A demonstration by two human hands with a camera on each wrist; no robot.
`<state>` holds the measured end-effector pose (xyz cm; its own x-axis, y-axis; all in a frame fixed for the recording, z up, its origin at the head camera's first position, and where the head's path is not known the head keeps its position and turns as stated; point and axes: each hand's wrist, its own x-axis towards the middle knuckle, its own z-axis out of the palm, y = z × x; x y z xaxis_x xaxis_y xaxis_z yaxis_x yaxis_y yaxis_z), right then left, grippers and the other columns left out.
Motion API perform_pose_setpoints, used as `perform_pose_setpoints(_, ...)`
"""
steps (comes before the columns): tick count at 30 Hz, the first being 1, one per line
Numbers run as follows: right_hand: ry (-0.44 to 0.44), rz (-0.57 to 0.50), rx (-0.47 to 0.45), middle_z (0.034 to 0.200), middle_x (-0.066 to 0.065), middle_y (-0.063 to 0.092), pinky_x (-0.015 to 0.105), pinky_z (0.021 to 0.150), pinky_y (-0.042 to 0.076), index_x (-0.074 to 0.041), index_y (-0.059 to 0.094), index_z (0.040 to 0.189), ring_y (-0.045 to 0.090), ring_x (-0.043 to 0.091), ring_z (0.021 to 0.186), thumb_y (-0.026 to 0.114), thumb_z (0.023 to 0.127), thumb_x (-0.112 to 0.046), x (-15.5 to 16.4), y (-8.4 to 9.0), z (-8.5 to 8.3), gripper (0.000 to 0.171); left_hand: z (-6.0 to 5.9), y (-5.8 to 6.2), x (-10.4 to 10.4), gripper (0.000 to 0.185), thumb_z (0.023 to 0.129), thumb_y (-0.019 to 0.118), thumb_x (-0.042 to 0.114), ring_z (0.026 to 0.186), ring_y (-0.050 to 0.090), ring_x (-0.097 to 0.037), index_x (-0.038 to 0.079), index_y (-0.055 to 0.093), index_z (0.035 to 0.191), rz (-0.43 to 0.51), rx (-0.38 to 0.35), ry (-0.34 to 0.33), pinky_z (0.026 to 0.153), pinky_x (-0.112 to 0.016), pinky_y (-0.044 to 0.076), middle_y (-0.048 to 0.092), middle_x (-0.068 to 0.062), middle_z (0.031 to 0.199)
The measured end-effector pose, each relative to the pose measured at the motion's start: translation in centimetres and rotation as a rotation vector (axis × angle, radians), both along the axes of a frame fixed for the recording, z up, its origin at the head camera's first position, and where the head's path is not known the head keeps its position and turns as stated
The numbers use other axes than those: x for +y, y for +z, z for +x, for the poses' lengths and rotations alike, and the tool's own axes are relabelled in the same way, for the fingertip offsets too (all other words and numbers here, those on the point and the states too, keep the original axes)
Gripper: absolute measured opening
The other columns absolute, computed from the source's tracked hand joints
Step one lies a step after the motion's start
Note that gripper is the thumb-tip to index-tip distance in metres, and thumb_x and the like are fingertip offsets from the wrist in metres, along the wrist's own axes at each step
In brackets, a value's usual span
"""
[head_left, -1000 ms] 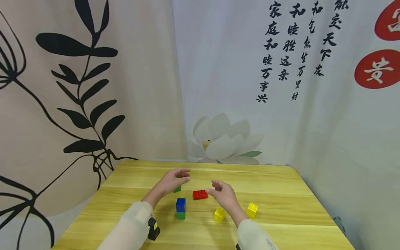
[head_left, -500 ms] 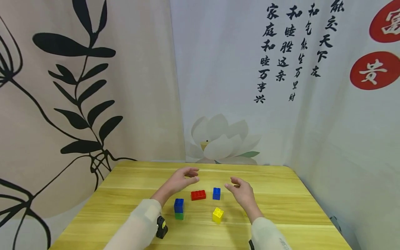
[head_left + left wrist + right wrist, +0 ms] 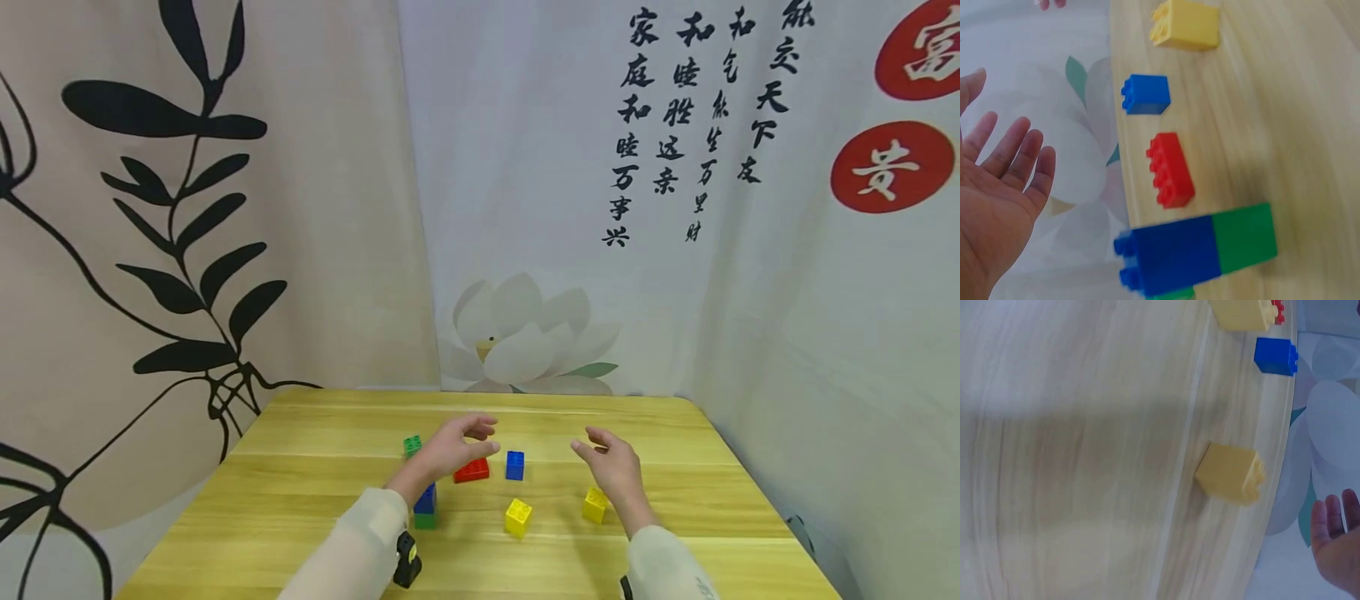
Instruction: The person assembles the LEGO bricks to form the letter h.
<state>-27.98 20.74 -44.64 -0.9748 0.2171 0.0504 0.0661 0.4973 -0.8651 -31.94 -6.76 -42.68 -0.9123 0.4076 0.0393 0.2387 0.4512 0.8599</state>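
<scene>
Left grip (image 3: 456,446): fingers extended and parted, thumb set apart, nothing held. Right grip (image 3: 618,471): fingers gently curved, thumb apart, likewise holding nothing. Neither is in contact with a brick.

Change: over the last second, both grips have shifted rightward. In the head view, the left grip partly covered the far green brick (image 3: 412,445); it now overlaps the red brick (image 3: 472,473), and the green one shows again. The right grip has moved off the blue brick (image 3: 514,466) to just beyond the right-hand yellow brick (image 3: 595,505).

Layout on the table (image 3: 712,483): red lies left of blue; the second yellow brick (image 3: 517,517) sits on the near side; the blue-on-green stack (image 3: 425,520) stands upright at left, partly covered.

Assessment: the bricks appear undisturbed, so handling has probably not advanced; only the reach has changed.
</scene>
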Motion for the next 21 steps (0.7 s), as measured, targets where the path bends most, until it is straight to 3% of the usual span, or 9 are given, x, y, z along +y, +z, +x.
perform_pose_setpoints(11, -0.019, -0.003, -0.014, 0.146, 0.023, 0.048, 0.053, 0.103, 0.046, -0.005, 0.049, 0.142, 0.05, 0.041, 0.129, 0.063, 0.095, -0.037, 1.9, -0.9, 0.8, 0.059, 1.0, -1.9, 1.7, 0.048, 0.091, 0.069, 0.037, 0.122, 0.054, -0.026, 0.02, 0.056, 0.135, 0.032, -0.048, -0.03, 0.096, -0.047, 0.052, 0.059, -0.008, 0.135)
perform_pose_setpoints(21, -0.036, 0.004, -0.056, 0.147, 0.025, 0.045, 0.055, 0.103, 0.045, -0.004, 0.046, 0.143, 0.049, 0.044, 0.13, 0.062, 0.096, -0.037, 3.3, -2.4, 1.6, 0.06, 1.8, -4.2, 2.6, 0.052, 0.089, 0.072, 0.036, 0.118, 0.056, -0.026, 0.016, 0.057, 0.135, 0.031, -0.078, -0.04, 0.1, -0.052, 0.048, 0.061, -0.01, 0.132)
